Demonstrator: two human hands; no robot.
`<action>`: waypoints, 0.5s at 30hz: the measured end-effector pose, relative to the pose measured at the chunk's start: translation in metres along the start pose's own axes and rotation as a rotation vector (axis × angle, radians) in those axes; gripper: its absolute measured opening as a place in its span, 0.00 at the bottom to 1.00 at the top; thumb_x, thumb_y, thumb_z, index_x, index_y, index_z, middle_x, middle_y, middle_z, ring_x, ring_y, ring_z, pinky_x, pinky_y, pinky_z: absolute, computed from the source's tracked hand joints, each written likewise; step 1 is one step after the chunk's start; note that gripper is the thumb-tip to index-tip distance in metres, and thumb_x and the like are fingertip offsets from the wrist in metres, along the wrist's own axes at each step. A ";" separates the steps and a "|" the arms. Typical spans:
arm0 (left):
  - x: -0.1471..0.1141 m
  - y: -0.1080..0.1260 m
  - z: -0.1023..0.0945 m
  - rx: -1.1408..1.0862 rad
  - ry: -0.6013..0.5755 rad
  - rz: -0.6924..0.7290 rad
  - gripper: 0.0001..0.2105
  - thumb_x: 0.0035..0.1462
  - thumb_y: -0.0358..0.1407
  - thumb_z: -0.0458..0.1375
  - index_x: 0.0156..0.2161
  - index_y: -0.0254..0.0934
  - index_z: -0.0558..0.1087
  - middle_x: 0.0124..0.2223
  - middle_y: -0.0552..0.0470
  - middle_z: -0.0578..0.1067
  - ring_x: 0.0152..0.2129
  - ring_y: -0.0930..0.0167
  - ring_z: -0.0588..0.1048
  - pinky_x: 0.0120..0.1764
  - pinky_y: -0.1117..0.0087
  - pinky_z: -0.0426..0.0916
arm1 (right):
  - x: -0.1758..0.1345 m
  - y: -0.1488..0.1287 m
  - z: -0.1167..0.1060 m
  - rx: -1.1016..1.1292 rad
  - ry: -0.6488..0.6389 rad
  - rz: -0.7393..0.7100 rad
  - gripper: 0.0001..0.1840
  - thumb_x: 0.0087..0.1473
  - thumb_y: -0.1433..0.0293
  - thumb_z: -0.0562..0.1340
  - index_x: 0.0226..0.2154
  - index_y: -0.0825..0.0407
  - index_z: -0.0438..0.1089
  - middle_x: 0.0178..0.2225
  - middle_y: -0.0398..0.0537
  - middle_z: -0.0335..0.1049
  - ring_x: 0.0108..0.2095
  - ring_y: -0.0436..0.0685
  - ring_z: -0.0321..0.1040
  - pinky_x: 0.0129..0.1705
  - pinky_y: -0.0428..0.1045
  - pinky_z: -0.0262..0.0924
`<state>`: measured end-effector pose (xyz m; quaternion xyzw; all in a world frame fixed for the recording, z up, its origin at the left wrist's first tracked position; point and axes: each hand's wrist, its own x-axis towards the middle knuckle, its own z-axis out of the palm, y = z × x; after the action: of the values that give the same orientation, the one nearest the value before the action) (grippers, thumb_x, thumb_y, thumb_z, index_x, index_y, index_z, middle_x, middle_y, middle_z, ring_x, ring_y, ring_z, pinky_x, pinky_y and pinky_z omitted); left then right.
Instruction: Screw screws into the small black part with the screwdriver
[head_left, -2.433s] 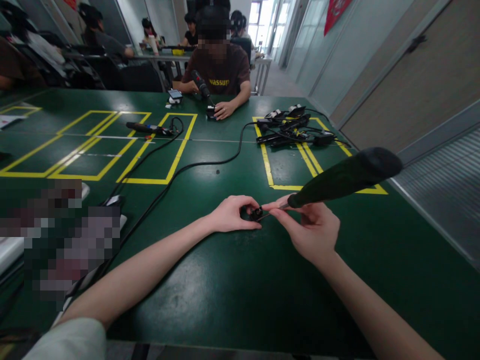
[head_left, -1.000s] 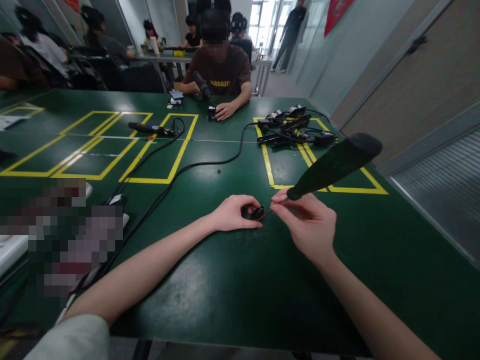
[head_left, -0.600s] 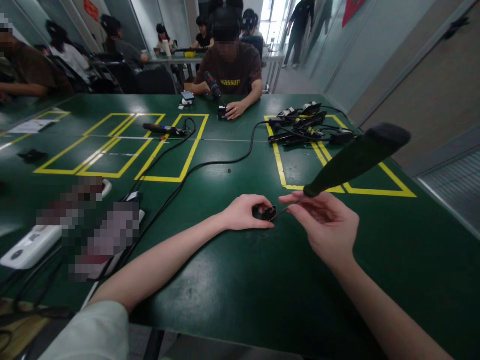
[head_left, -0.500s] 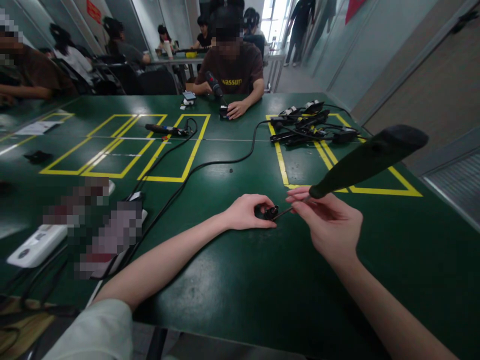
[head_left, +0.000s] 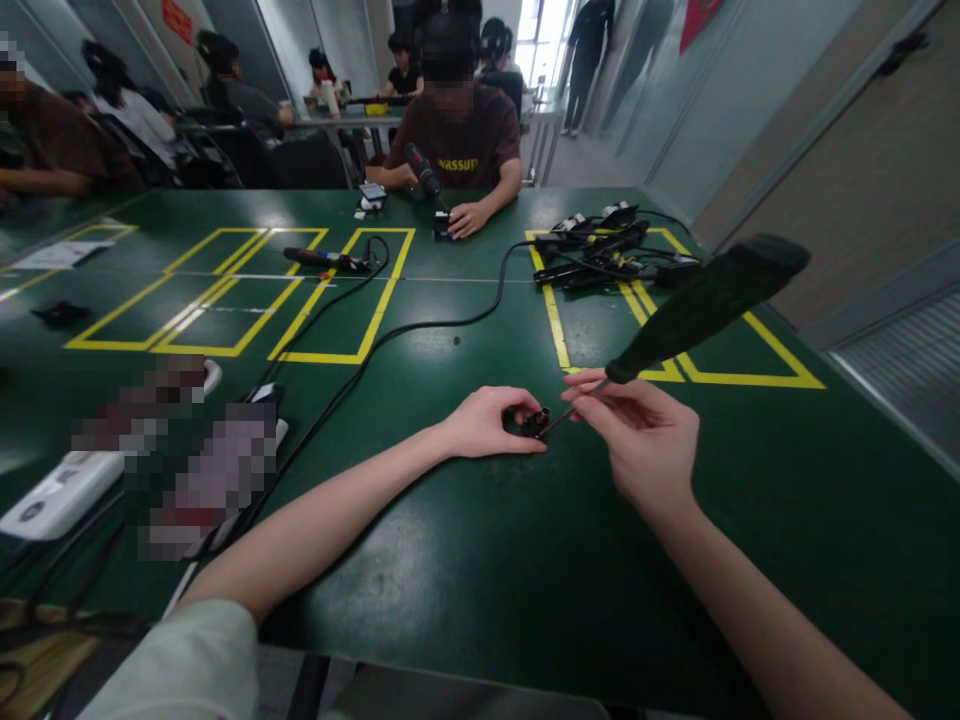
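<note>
My left hand [head_left: 491, 422] rests on the green table, thumb and fingers closed around a small black part [head_left: 535, 423] with a short round stub on top. My right hand [head_left: 649, 430] pinches the thin metal shaft of a screwdriver [head_left: 697, 310] close to its handle. The large dark green handle slants up to the right above that hand. The screwdriver's tip is down at the black part's right side; whether it sits in a screw is too small to see.
A bundle of black cables and adapters [head_left: 611, 250] lies at the back right. One cable [head_left: 427, 326] curves across to the left, where a power strip [head_left: 64, 495] lies. Across the table a person [head_left: 457, 130] holds a power screwdriver [head_left: 421, 168]. A dark handheld tool [head_left: 322, 258] lies within yellow tape.
The whole view has shifted slightly. The screwdriver's handle has swung a little to the left and lower, with my right hand nearer my left hand. My left hand keeps its grip on the part.
</note>
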<state>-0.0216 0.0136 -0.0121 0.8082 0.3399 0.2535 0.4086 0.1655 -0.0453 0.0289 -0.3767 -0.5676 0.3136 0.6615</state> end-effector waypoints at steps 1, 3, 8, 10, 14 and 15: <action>0.000 0.000 0.000 -0.001 0.003 0.005 0.20 0.49 0.44 0.74 0.43 0.36 0.78 0.37 0.53 0.79 0.32 0.71 0.75 0.39 0.70 0.69 | 0.001 0.000 -0.001 -0.017 -0.001 -0.013 0.08 0.51 0.78 0.72 0.30 0.48 0.80 0.34 0.45 0.83 0.35 0.56 0.82 0.32 0.48 0.80; 0.000 0.000 0.000 -0.003 0.009 0.012 0.19 0.49 0.44 0.74 0.43 0.36 0.78 0.37 0.53 0.79 0.32 0.71 0.75 0.38 0.71 0.69 | 0.001 0.000 -0.001 -0.052 -0.003 -0.023 0.07 0.52 0.77 0.72 0.31 0.48 0.81 0.34 0.45 0.82 0.33 0.55 0.80 0.29 0.48 0.79; 0.000 0.002 -0.001 0.017 0.009 0.000 0.19 0.49 0.44 0.74 0.42 0.37 0.78 0.37 0.53 0.80 0.33 0.70 0.75 0.39 0.70 0.69 | -0.001 -0.001 0.001 -0.096 0.010 0.043 0.09 0.53 0.73 0.71 0.39 0.49 0.79 0.32 0.45 0.83 0.32 0.57 0.82 0.35 0.52 0.82; -0.001 0.002 -0.001 0.021 0.010 0.010 0.18 0.49 0.43 0.74 0.42 0.36 0.78 0.38 0.53 0.80 0.33 0.70 0.76 0.40 0.70 0.69 | -0.002 -0.001 0.002 -0.081 0.018 0.056 0.09 0.53 0.73 0.72 0.39 0.49 0.77 0.31 0.45 0.83 0.32 0.57 0.83 0.35 0.51 0.81; -0.001 0.002 -0.001 0.020 0.011 0.031 0.18 0.50 0.43 0.73 0.43 0.36 0.78 0.39 0.52 0.81 0.34 0.70 0.76 0.40 0.70 0.69 | -0.003 0.001 0.004 -0.052 -0.013 0.050 0.04 0.57 0.71 0.70 0.36 0.50 0.76 0.34 0.49 0.85 0.32 0.56 0.83 0.34 0.50 0.80; -0.001 0.002 -0.001 0.023 0.011 0.028 0.18 0.50 0.43 0.73 0.42 0.36 0.78 0.39 0.53 0.80 0.34 0.70 0.76 0.40 0.70 0.69 | -0.003 0.001 0.004 -0.045 -0.024 0.042 0.04 0.57 0.71 0.70 0.36 0.50 0.76 0.35 0.49 0.85 0.33 0.56 0.83 0.35 0.50 0.80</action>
<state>-0.0227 0.0128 -0.0100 0.8161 0.3338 0.2599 0.3938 0.1614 -0.0468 0.0266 -0.3997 -0.5744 0.3191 0.6391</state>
